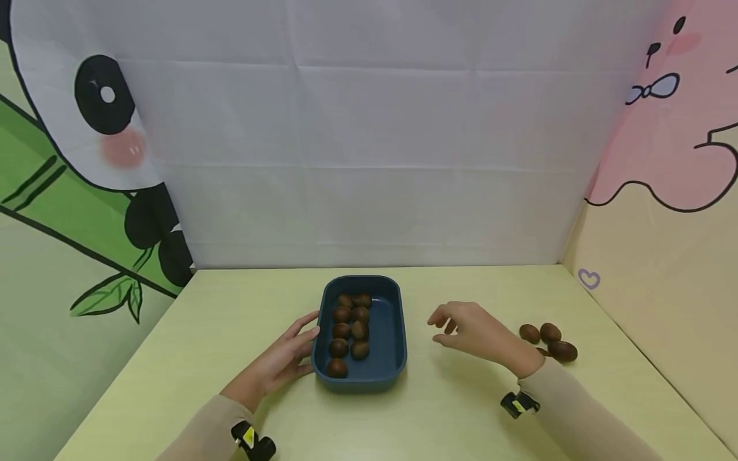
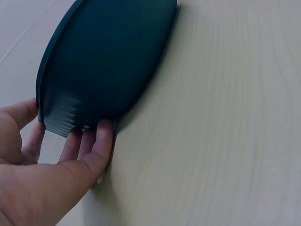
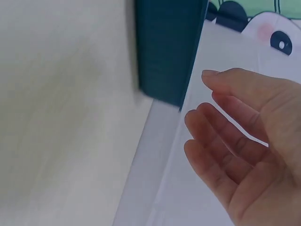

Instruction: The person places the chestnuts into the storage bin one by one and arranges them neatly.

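Note:
A dark blue rectangular tray (image 1: 387, 346) stands on the table, holding several glossy brown, chestnut-like nuts (image 1: 337, 348) in two columns along its left part. The fingers of my left hand (image 1: 282, 358) rest against its left outer wall; the left wrist view shows these fingertips (image 2: 104, 128) touching the tray's side (image 2: 113, 52). To the right of the tray, above the table, my right hand (image 1: 475, 328) has loosely bent fingers and nothing between them. In the right wrist view this hand (image 3: 244, 146) is apart from the tray (image 3: 167, 42).
Several more brown nuts (image 1: 562, 351) lie on the table behind my right wrist, one partly hidden by it. A pale wood-grain table (image 1: 230, 307) meets a white back panel (image 1: 369, 160). Side panels with a panda and a pink animal flank the table.

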Demonstrator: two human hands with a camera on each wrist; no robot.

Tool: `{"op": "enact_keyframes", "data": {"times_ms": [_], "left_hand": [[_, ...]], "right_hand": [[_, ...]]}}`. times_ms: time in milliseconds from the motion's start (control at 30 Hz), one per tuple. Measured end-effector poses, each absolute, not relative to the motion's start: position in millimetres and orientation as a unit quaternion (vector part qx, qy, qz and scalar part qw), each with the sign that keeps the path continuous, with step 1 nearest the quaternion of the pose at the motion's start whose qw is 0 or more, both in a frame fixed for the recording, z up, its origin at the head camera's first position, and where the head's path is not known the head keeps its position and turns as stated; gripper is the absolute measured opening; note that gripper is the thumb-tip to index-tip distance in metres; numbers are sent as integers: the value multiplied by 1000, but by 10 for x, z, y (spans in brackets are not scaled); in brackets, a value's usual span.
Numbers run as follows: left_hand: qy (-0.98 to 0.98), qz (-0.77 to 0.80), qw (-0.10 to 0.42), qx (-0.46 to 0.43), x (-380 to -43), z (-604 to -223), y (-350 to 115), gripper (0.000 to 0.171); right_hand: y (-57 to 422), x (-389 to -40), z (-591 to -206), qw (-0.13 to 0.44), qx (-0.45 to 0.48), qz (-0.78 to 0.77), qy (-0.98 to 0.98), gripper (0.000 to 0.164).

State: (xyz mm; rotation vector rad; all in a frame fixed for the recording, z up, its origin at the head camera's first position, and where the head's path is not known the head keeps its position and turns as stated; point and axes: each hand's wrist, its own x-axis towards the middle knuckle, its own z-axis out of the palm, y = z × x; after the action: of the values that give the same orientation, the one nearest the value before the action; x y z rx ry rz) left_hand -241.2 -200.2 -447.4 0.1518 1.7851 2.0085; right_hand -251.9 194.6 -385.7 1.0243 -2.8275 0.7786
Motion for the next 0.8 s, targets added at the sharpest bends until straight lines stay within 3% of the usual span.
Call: {"op": "enact_keyframes", "data": {"times_ms": [500, 800], "left_hand": [[646, 727, 224, 52, -2423, -4491, -1996, 65], [643, 730, 225, 53, -2415, -4495, -1999, 65]], "right_hand": [[3088, -2304, -4101, 17, 181, 235, -955, 22], [3450, -2205, -4240, 18, 138, 221, -965, 22]]}}
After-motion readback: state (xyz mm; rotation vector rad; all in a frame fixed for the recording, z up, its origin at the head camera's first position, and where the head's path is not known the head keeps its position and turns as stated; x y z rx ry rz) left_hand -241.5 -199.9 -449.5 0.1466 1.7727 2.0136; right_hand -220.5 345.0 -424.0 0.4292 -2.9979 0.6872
